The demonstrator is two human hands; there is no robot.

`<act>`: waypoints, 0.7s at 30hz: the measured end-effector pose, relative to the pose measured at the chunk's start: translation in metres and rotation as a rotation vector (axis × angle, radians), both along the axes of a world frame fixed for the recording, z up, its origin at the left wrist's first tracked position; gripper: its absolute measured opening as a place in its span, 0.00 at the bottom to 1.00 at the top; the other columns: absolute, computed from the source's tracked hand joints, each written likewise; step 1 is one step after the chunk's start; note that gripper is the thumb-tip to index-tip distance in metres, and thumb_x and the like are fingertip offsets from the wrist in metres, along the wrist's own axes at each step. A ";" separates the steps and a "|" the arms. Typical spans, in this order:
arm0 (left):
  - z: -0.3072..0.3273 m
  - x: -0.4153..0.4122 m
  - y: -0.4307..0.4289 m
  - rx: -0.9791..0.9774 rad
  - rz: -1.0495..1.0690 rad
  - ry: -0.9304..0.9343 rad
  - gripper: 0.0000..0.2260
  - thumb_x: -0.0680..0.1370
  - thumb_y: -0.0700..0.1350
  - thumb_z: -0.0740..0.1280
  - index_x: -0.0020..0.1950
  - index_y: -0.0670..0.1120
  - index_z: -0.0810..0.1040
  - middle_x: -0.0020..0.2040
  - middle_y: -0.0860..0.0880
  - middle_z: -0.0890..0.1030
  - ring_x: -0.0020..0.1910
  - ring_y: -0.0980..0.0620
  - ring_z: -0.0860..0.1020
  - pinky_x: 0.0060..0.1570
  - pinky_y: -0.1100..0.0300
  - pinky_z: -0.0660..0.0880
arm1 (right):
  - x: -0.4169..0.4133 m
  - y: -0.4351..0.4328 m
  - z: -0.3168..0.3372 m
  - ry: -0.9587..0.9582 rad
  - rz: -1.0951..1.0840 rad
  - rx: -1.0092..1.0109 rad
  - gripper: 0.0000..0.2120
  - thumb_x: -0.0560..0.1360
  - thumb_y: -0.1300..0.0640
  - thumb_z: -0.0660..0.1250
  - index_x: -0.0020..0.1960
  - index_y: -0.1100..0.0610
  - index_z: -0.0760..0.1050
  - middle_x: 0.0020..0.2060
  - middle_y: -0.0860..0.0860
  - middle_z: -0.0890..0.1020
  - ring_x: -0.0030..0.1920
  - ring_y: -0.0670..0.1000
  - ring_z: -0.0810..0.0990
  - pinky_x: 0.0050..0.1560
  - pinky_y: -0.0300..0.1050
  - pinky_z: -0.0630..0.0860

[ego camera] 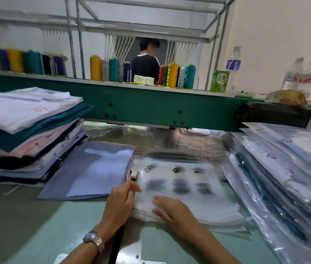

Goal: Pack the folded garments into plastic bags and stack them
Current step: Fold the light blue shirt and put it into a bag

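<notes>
Wristwatch (93, 241) on the left wrist, nearest. Left hand (121, 202): thumb and forefinger pinch the left edge of the empty plastic bags (185, 187), likely peeling 1 open; blur hides how many plies. Right hand (170, 210) lies flat, fingers straight, probably pinning the pile against sliding. Light-blue folded garment (93, 172) waits just beside the bags' left edge, a short slide in. Folded garment pile (27, 130) at the tabletop's left edge; packed bags (284, 168) stacked right. Open tabletop (27, 216) near-left only; green machine beam (151, 103) closes the far side.
</notes>
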State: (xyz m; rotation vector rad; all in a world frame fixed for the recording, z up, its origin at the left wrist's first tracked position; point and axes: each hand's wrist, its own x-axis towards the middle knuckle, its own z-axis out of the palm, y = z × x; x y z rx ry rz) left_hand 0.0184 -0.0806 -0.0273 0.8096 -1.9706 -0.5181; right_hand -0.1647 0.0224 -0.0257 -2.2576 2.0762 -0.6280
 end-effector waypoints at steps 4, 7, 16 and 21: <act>-0.002 0.009 -0.001 -0.097 -0.042 -0.106 0.12 0.77 0.39 0.59 0.46 0.55 0.78 0.41 0.63 0.78 0.47 0.64 0.75 0.51 0.67 0.68 | 0.004 0.006 0.003 -0.039 0.044 -0.110 0.28 0.77 0.32 0.53 0.65 0.48 0.75 0.64 0.42 0.78 0.61 0.44 0.76 0.60 0.39 0.71; -0.001 0.017 -0.002 -0.220 -0.091 -0.163 0.10 0.74 0.45 0.59 0.49 0.55 0.78 0.46 0.63 0.78 0.50 0.66 0.73 0.56 0.63 0.67 | 0.010 0.008 0.005 -0.127 0.029 -0.227 0.18 0.80 0.41 0.57 0.60 0.48 0.79 0.57 0.40 0.81 0.55 0.42 0.79 0.56 0.35 0.74; -0.004 0.009 -0.004 -0.584 -0.012 -0.147 0.09 0.76 0.55 0.66 0.42 0.52 0.82 0.41 0.59 0.81 0.43 0.57 0.79 0.48 0.61 0.68 | 0.023 0.008 0.002 -0.069 0.006 -0.566 0.08 0.73 0.61 0.71 0.52 0.56 0.83 0.48 0.47 0.84 0.46 0.50 0.82 0.46 0.44 0.78; -0.003 0.010 -0.003 -0.637 -0.019 -0.182 0.08 0.75 0.55 0.68 0.40 0.53 0.82 0.39 0.60 0.81 0.41 0.57 0.76 0.45 0.61 0.66 | 0.032 0.001 0.003 0.101 0.048 -0.687 0.05 0.75 0.54 0.71 0.47 0.54 0.83 0.42 0.48 0.82 0.42 0.51 0.78 0.42 0.45 0.73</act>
